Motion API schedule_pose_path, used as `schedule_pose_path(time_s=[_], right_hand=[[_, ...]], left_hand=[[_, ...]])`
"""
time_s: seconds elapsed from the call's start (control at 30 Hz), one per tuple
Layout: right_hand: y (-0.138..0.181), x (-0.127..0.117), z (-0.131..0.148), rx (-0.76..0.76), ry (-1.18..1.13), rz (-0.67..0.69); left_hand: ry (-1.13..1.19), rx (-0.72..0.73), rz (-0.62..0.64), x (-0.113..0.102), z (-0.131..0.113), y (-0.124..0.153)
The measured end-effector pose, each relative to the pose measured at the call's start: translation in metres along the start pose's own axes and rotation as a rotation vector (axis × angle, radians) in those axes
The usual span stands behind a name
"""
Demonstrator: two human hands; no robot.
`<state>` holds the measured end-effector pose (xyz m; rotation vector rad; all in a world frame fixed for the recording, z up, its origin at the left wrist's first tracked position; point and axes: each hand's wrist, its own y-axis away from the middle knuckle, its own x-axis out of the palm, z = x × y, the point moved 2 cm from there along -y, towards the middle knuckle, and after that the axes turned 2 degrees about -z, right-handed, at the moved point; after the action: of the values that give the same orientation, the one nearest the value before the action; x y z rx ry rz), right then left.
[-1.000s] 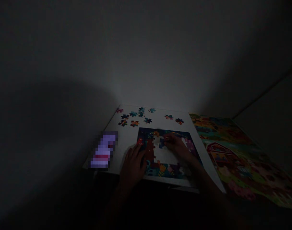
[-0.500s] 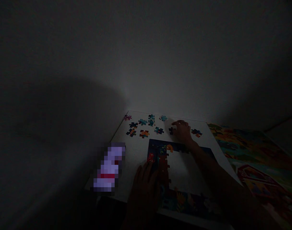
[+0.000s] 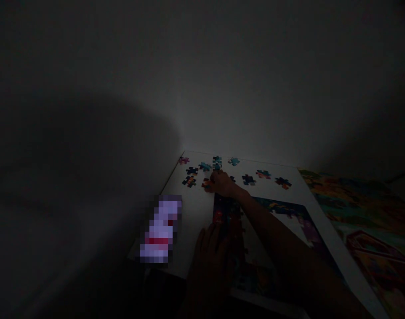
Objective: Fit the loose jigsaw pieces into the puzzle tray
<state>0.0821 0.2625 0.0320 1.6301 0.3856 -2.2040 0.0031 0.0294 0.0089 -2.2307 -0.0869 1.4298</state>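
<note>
Okay, right hand (image 3: 223, 183) curls over orange piece (image 3: 206, 183) beyond puzzle board (image 3: 289, 208), grip unclear; left hand (image 3: 211, 248) flat, steadying it

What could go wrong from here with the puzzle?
1. The scene is very dim, and the right hand sits among crowded loose pieces; it may nudge the orange piece or take a wrong one.
2. The right forearm crosses low over the partly assembled puzzle; pulling back could dislodge joined pieces.
3. The teal piece lies near the white board's far edge and could be pushed off.
</note>
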Motion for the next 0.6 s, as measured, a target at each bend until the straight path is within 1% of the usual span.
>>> schedule_pose_path(time_s=[0.07,0.13,0.23,0.3,0.37,0.4,0.43,0.5,0.53,0.57,0.6], right_hand=[[-0.003,0.000,-0.003,0.040,-0.120,-0.003],[-0.004,0.002,-0.005,0.062,-0.314,-0.023],[-0.002,-0.001,-0.008,0.019,-0.658,-0.118],[0.009,-0.011,-0.014,-0.028,-0.853,-0.198],[0.032,-0.025,-0.025,-0.048,-0.983,-0.207],[0.048,-0.032,-0.031,-0.051,-1.017,-0.159],[0.066,-0.039,-0.038,-0.051,-1.034,-0.078],[0.107,-0.047,-0.047,-0.043,-1.047,0.156],[0.128,-0.048,-0.050,-0.031,-1.058,0.266],[0.146,-0.048,-0.052,-0.016,-1.071,0.343],[0.162,-0.047,-0.054,-0.002,-1.078,0.386]], left_hand=[[0.007,-0.007,-0.007,-0.001,-0.001,0.000],[0.004,-0.001,-0.007,-0.001,-0.001,-0.001],[-0.008,0.018,0.006,-0.002,-0.001,-0.001],[-0.007,0.030,0.013,-0.002,-0.001,-0.001],[0.007,0.028,0.009,-0.003,-0.001,-0.002],[0.015,0.025,0.006,-0.003,-0.001,-0.002],[0.020,0.016,0.006,-0.002,-0.001,-0.003],[0.020,0.023,0.014,-0.001,-0.001,-0.004],[0.020,0.035,0.020,-0.001,-0.001,-0.004],[0.019,0.044,0.021,0.000,0.000,-0.005],[0.016,0.051,0.020,0.000,0.000,-0.005]])
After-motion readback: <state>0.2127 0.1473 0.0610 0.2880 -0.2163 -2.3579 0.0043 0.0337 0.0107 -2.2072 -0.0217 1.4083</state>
